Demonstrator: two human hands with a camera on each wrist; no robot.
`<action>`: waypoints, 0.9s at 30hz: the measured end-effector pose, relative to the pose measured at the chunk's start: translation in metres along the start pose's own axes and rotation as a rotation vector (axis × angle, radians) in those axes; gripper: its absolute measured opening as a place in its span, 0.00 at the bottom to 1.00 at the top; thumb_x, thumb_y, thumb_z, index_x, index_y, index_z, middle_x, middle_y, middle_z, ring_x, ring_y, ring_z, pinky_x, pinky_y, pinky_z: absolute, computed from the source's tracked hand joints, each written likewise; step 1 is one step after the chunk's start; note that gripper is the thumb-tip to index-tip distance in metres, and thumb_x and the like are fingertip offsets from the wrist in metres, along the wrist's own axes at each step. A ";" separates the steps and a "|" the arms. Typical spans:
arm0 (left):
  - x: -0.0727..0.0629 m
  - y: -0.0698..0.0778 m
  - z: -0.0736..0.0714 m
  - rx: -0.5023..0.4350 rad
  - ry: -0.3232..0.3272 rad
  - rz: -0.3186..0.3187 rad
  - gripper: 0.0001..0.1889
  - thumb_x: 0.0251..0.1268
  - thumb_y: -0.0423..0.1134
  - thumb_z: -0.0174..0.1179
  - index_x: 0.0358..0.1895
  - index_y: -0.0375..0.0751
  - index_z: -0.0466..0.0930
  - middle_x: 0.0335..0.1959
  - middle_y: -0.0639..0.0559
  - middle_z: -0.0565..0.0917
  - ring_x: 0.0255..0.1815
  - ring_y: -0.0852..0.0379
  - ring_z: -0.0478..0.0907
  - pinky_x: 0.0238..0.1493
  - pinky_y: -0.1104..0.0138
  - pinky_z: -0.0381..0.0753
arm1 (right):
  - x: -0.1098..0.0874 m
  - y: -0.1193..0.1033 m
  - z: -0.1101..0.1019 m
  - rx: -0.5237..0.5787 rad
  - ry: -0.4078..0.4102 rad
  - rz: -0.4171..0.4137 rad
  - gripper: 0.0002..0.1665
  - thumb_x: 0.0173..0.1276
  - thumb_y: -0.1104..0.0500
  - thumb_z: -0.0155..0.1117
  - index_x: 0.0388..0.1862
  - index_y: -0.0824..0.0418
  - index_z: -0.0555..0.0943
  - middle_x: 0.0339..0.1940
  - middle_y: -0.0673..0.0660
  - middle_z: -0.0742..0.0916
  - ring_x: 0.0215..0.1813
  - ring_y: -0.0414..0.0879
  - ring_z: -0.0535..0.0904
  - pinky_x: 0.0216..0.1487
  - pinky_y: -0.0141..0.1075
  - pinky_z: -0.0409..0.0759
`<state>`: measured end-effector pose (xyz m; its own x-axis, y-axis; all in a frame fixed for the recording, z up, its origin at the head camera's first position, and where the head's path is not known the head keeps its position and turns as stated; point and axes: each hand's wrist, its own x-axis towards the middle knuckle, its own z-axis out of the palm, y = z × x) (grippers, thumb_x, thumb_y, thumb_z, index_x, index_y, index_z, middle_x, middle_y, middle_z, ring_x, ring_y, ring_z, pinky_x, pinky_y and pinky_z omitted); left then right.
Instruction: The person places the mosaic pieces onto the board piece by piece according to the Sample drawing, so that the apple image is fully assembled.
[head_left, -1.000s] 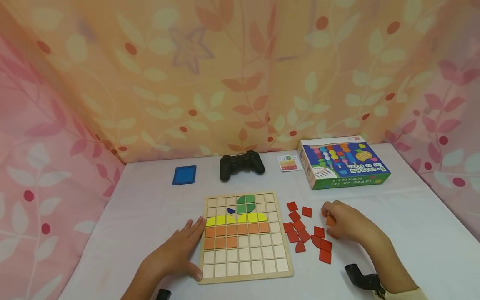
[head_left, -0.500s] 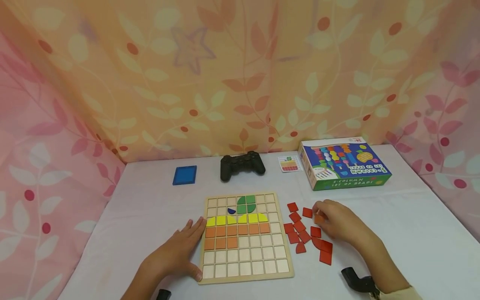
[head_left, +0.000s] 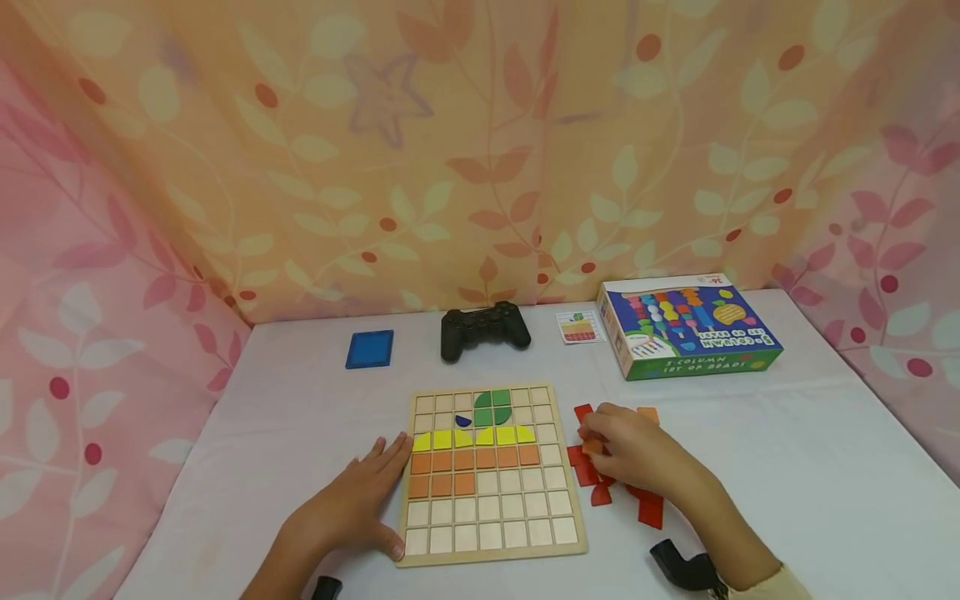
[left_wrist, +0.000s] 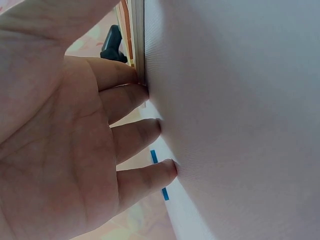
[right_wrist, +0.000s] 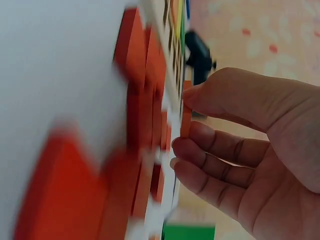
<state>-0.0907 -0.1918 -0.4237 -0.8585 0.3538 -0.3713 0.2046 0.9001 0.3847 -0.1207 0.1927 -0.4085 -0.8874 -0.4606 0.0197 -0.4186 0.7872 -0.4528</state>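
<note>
My left hand point(head_left: 348, 508) rests at the left edge of the wooden grid board point(head_left: 491, 558), fingers straight and spread, thumb at its near corner. In the left wrist view, the fingertips point(left_wrist: 152, 127) are down on the white cloth beside the board. My right hand point(head_left: 645, 450) pinches an orange square tile point(right_wrist: 186, 117) between thumb and fingers, over the red tiles point(head_left: 585, 473) right of the board. Green tiles point(head_left: 501, 397), a row of yellow tiles point(head_left: 442, 440) and orange tiles point(head_left: 463, 459) fill part of the grid. A small dark blue piece point(head_left: 462, 421) lies by the green ones.
Another orange tile point(head_left: 647, 414) lies behind my right hand. Toward the back are a blue square tray point(head_left: 369, 349), a black game controller point(head_left: 484, 330), a picture card point(head_left: 579, 327) and a colourful bead-set box point(head_left: 690, 325). A floral curtain point(head_left: 480, 167) hangs behind the table.
My right hand has moved left toward the board with the orange tile, now covering some red tiles. Another orange tile has come into view behind it. The left hand stays put.
</note>
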 end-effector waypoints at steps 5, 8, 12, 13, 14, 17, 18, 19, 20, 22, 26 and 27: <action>-0.001 0.000 0.000 -0.002 0.003 -0.003 0.74 0.20 0.63 0.82 0.80 0.41 0.52 0.81 0.47 0.51 0.81 0.40 0.42 0.73 0.38 0.51 | 0.016 -0.032 0.016 -0.008 -0.021 -0.146 0.08 0.59 0.64 0.74 0.37 0.55 0.84 0.27 0.46 0.75 0.32 0.39 0.70 0.29 0.30 0.72; -0.001 0.001 0.000 -0.007 0.004 -0.002 0.74 0.20 0.63 0.82 0.80 0.41 0.52 0.81 0.47 0.51 0.81 0.40 0.42 0.73 0.38 0.50 | 0.026 -0.053 0.028 -0.017 -0.068 -0.186 0.08 0.60 0.63 0.74 0.37 0.54 0.86 0.27 0.45 0.75 0.32 0.39 0.70 0.31 0.29 0.72; -0.001 0.001 -0.001 -0.014 0.000 -0.004 0.74 0.21 0.62 0.83 0.80 0.41 0.52 0.81 0.47 0.51 0.81 0.40 0.42 0.73 0.38 0.50 | 0.039 -0.074 0.044 -0.049 -0.117 -0.277 0.07 0.61 0.63 0.73 0.37 0.53 0.85 0.27 0.43 0.75 0.31 0.38 0.70 0.33 0.28 0.73; -0.001 0.001 -0.001 -0.014 -0.001 -0.005 0.74 0.21 0.62 0.83 0.80 0.42 0.52 0.81 0.47 0.51 0.81 0.41 0.42 0.73 0.38 0.49 | 0.042 -0.078 0.047 -0.060 -0.120 -0.305 0.07 0.61 0.63 0.73 0.37 0.54 0.85 0.27 0.43 0.75 0.31 0.38 0.70 0.33 0.27 0.72; 0.000 0.001 -0.001 -0.012 -0.002 -0.006 0.73 0.22 0.62 0.82 0.80 0.42 0.52 0.81 0.48 0.51 0.81 0.41 0.42 0.73 0.38 0.49 | 0.044 -0.081 0.051 -0.073 -0.119 -0.332 0.07 0.61 0.63 0.73 0.36 0.53 0.85 0.27 0.43 0.75 0.31 0.37 0.70 0.34 0.27 0.72; 0.001 0.001 -0.001 -0.011 -0.006 -0.004 0.73 0.22 0.62 0.82 0.81 0.42 0.52 0.81 0.48 0.51 0.81 0.41 0.41 0.73 0.38 0.49 | 0.049 -0.089 0.059 -0.105 -0.098 -0.384 0.05 0.62 0.63 0.72 0.33 0.53 0.84 0.26 0.43 0.76 0.30 0.37 0.70 0.34 0.26 0.72; 0.001 0.001 -0.001 -0.012 -0.007 -0.003 0.73 0.23 0.62 0.82 0.81 0.42 0.52 0.81 0.48 0.51 0.81 0.41 0.41 0.73 0.38 0.49 | 0.051 -0.090 0.061 -0.107 -0.092 -0.392 0.05 0.62 0.63 0.73 0.32 0.53 0.85 0.27 0.43 0.77 0.30 0.36 0.70 0.34 0.26 0.72; 0.001 0.001 -0.001 -0.010 -0.008 -0.001 0.73 0.23 0.62 0.82 0.80 0.42 0.52 0.81 0.48 0.51 0.81 0.41 0.41 0.73 0.38 0.50 | 0.051 -0.092 0.062 -0.104 -0.085 -0.394 0.05 0.62 0.63 0.73 0.31 0.53 0.85 0.27 0.43 0.77 0.30 0.36 0.70 0.35 0.25 0.73; 0.001 0.001 -0.001 -0.009 -0.008 -0.001 0.73 0.23 0.62 0.82 0.80 0.42 0.52 0.81 0.48 0.51 0.81 0.41 0.41 0.73 0.38 0.50 | 0.052 -0.093 0.063 -0.102 -0.079 -0.396 0.05 0.62 0.63 0.73 0.30 0.53 0.85 0.27 0.43 0.78 0.30 0.36 0.70 0.35 0.26 0.73; 0.000 0.001 -0.001 -0.009 -0.007 -0.002 0.73 0.23 0.62 0.82 0.80 0.42 0.52 0.81 0.48 0.51 0.81 0.41 0.42 0.73 0.38 0.50 | 0.053 -0.093 0.064 -0.086 -0.072 -0.392 0.06 0.62 0.64 0.73 0.29 0.53 0.86 0.26 0.43 0.78 0.30 0.36 0.71 0.36 0.26 0.74; -0.001 -0.001 -0.001 -0.005 -0.001 0.004 0.73 0.22 0.63 0.82 0.81 0.42 0.52 0.81 0.48 0.51 0.81 0.40 0.42 0.73 0.38 0.50 | 0.050 -0.091 0.063 -0.067 -0.058 -0.373 0.07 0.61 0.64 0.75 0.28 0.53 0.87 0.26 0.41 0.78 0.32 0.35 0.72 0.37 0.26 0.75; -0.001 -0.001 -0.001 -0.004 0.000 0.007 0.73 0.22 0.63 0.82 0.81 0.42 0.52 0.81 0.48 0.51 0.81 0.40 0.42 0.73 0.38 0.50 | 0.049 -0.089 0.063 -0.072 -0.055 -0.368 0.07 0.61 0.64 0.75 0.27 0.52 0.88 0.26 0.41 0.78 0.32 0.35 0.73 0.37 0.26 0.75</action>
<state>-0.0907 -0.1928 -0.4230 -0.8569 0.3598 -0.3691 0.2081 0.8966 0.3908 -0.1148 0.0743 -0.4235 -0.6642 -0.7378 0.1204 -0.7217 0.5910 -0.3603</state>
